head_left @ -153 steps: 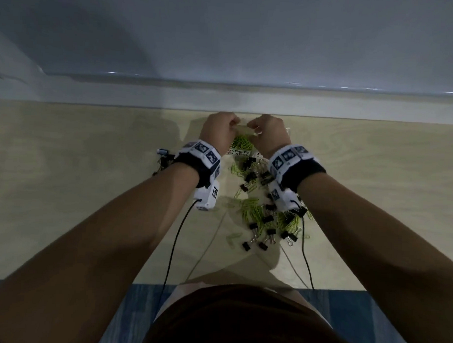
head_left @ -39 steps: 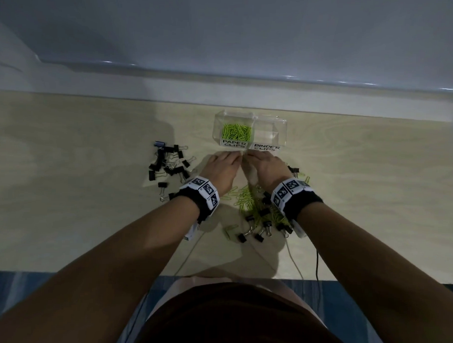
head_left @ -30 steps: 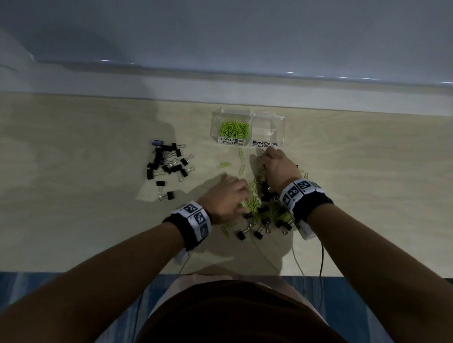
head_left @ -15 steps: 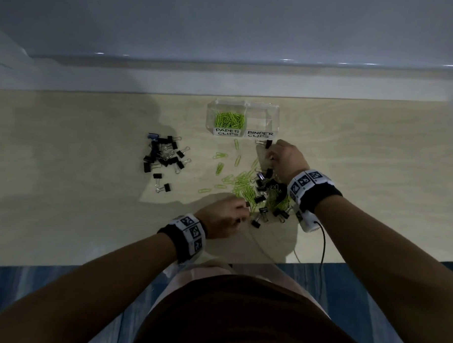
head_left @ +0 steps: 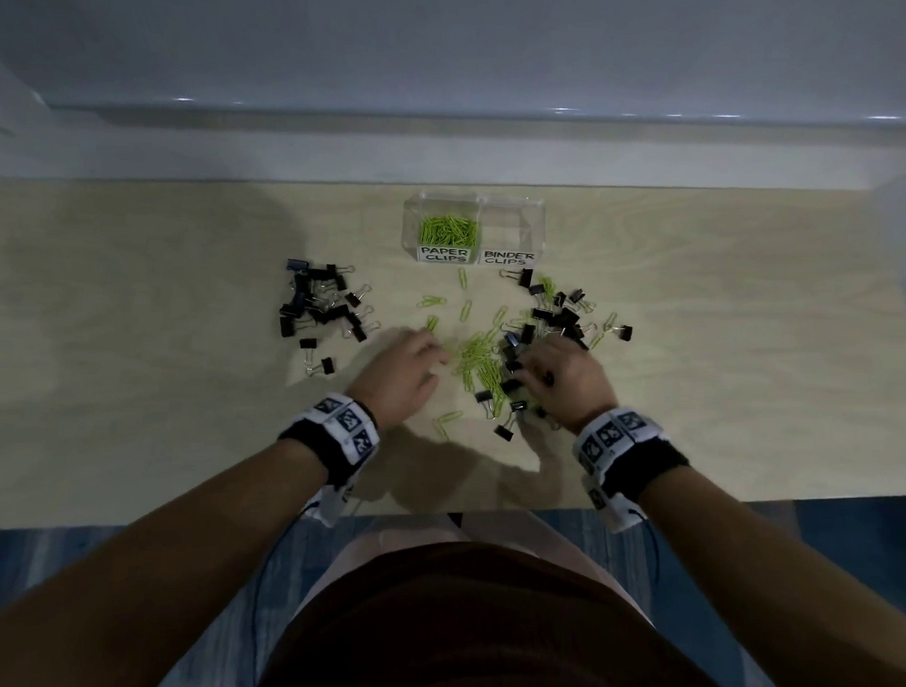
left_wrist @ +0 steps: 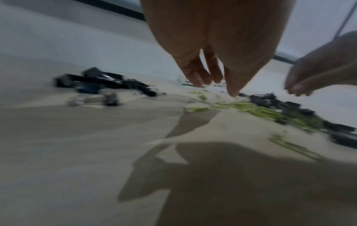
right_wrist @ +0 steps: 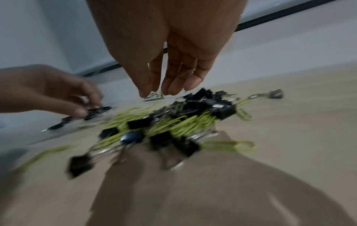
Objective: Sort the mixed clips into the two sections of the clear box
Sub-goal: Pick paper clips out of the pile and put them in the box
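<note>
Both hands, left hand (head_left: 406,375) and right hand (head_left: 568,380), hover slack and empty over the mixed pile (head_left: 496,368) on the desk (head_left: 157,384). Best pinch only green paper clips, then carry them to the clear box (head_left: 534,228).

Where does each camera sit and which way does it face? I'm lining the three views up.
Head: on the head, looking down at the table, clear box, both forearms and hands.
Left wrist: under the left hand, looking along its fingers at the mixed clips; the right hand shows too.
Right wrist: under the right hand, facing the same pile.
All share the mixed clips.
</note>
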